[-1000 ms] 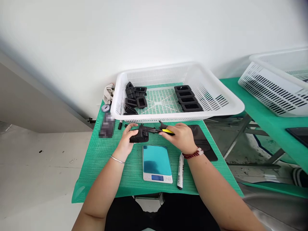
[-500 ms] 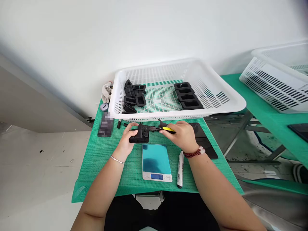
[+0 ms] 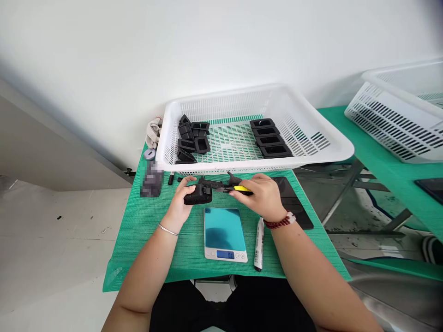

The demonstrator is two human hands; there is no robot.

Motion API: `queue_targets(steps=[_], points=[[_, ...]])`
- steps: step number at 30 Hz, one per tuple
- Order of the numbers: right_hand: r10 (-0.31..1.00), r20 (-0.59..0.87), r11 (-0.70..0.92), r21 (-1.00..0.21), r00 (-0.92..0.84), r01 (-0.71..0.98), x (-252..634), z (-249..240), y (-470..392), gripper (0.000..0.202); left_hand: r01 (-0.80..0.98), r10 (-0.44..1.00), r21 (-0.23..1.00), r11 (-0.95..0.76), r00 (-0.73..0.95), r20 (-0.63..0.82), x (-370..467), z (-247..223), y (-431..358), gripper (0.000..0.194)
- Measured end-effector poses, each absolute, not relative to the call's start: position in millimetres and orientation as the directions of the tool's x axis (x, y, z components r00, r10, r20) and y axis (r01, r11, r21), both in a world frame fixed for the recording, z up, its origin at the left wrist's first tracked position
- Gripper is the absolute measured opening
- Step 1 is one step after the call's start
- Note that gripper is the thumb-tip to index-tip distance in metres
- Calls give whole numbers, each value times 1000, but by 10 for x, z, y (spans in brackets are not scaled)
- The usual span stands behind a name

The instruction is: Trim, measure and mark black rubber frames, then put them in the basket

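My left hand [image 3: 181, 197] is closed round a black plastic part [image 3: 199, 194], a small hollow-looking piece held above the table beyond the scale. My right hand [image 3: 262, 193] grips a yellow-and-black utility knife [image 3: 242, 188], its blade pointing left towards the part. Whether the blade touches the part I cannot tell. Just behind both hands lies a long, thin black object [image 3: 215, 183], partly covered. Nearer to me is a digital scale [image 3: 224, 230] with a shiny plate, its display reading about 0.0. A white marker [image 3: 259, 244] with a black cap lies to its right.
A white plastic basket [image 3: 221, 168] stands at the back, with loose black parts [image 3: 192, 138] at left and a row of them [image 3: 272, 138] at right. A dark flat panel [image 3: 294, 203] lies by my right wrist. Another white basket [image 3: 398, 120] sits on the right-hand table.
My left hand has tilted the black part and shifted it slightly left. The knife has moved a little, its blade still towards the part. Everything else stays in place.
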State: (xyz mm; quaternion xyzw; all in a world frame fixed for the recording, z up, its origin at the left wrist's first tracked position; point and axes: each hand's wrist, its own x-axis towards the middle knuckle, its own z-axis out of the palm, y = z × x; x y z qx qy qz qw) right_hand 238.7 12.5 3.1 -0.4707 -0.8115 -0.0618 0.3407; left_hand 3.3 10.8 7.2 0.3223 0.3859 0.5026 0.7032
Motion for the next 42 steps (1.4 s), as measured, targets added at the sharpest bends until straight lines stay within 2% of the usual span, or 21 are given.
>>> queue_targets(steps=[3,8,14,20,25,30,36,42], points=[[707,590,598,-206,-389,774,2386,30,129,49,-462,955,840,287,204,-214,28,66,114,30],[728,628,494,-201,-275,846,2413,16,150,48,-458,959,845,277,192,-210,22,57,122,31],[700,597,607,-209,-392,766,2382,-13,151,48,-483,960,830,281,146,-240,11,57,132,32],[726,642,476,-209,-247,855,2405,-24,173,48,-468,960,839,276,166,-224,19,55,124,32],[688,607,622,-213,-397,753,2375,-25,169,48,-470,964,842,265,126,-234,10,47,133,31],[715,637,518,-206,-288,830,2390,-24,173,47,-443,966,860,253,162,-200,17,58,123,30],[675,623,621,-191,-394,760,2396,-29,173,47,-438,965,861,258,158,-209,21,43,122,28],[677,669,547,-180,-306,818,2416,-35,176,45,-421,952,865,273,247,-180,29,44,115,30]])
